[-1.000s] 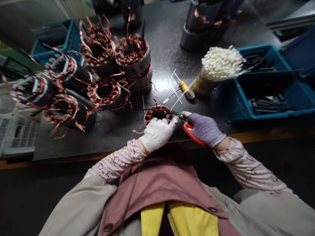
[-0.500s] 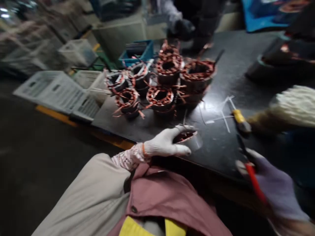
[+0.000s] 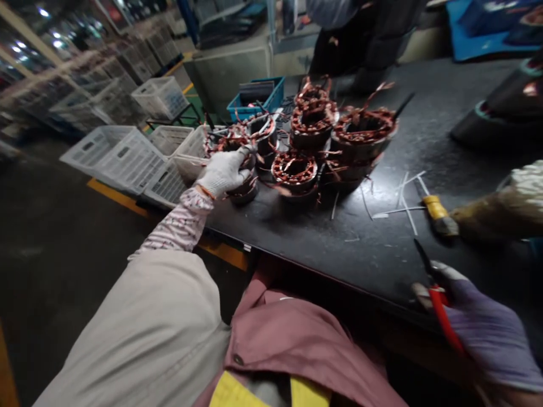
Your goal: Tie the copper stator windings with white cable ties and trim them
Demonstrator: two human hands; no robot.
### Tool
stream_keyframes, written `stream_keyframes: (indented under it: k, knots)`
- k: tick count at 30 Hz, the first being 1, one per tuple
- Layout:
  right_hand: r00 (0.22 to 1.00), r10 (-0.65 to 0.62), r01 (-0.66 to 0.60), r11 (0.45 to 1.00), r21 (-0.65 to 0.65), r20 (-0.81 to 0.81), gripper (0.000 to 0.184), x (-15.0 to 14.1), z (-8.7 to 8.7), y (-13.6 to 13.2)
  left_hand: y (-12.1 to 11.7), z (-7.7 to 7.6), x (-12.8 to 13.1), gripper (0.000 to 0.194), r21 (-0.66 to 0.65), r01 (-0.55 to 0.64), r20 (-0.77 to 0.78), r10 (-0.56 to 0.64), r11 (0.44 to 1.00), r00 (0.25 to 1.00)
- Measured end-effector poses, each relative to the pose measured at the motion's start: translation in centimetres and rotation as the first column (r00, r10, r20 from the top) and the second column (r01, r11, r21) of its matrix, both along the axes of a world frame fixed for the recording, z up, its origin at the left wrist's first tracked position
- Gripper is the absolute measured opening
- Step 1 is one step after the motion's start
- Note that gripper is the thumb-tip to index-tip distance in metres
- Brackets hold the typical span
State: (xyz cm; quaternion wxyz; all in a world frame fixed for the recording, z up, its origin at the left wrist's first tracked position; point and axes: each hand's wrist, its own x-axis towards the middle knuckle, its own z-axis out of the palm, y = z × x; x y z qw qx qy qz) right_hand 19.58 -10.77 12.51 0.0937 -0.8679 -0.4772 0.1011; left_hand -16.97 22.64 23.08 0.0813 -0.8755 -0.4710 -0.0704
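My left hand (image 3: 227, 171), in a white knit glove, is at the left end of a group of copper-wound motor stators. Its fingers curl over the rim of one stator (image 3: 231, 144), which sits over a lower stator (image 3: 244, 194); the palm hides part of both. Several more stators (image 3: 296, 172) stand beside it, some stacked, with loose copper leads sticking out. At the lower right my right hand (image 3: 479, 322), in a grey-purple glove, is closed around a red-handled hand tool (image 3: 443, 319) with a dark, narrow tip pointing up the table.
White sleeve strips (image 3: 405, 206) lie on the dark table (image 3: 322, 243), near a yellow-handled tool (image 3: 436, 212) and a bundle of white strands (image 3: 528, 183). Behind the stators is a blue bin (image 3: 254, 102). White crates (image 3: 123, 158) stand left. A person (image 3: 360, 39) stands across the table.
My left hand has moved from the table's front edge, where it gripped a stator, left and away to the stator group. That spot is now bare. My right hand keeps its tool. The view has shifted.
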Motion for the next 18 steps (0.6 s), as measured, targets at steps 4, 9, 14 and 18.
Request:
stream_keyframes:
  k: [4, 9, 14, 18]
  knots:
    - [0.985, -0.170, 0.161, 0.969, -0.187, -0.032, 0.073, 0.5, 1.2, 0.6, -1.5, 0.7, 2.1, 0.057, 0.055, 0.008, -0.067, -0.004, 0.998, 0.998]
    - [0.986, -0.152, 0.168, 0.936, -0.309, 0.075, 0.072, 2.1, 2.0, 2.1, -4.4, 0.3, 7.2, 0.044, 0.084, 0.195, -0.038, -0.192, 0.977, 0.981]
    - [0.974, -0.002, 0.077, 0.943, -0.323, 0.227, 0.060, 1.5, 1.9, 2.6, -5.4, -4.5, 11.5, 0.063, 0.053, 0.308, -0.099, -0.302, 0.950, 0.948]
    - [0.956, 0.000, 0.062, 0.977, -0.203, 0.293, 0.054, 1.3, 1.2, 1.8, -5.8, -6.5, 12.0, 0.062, 0.114, 0.281, -0.017, -0.281, 0.953, 0.960]
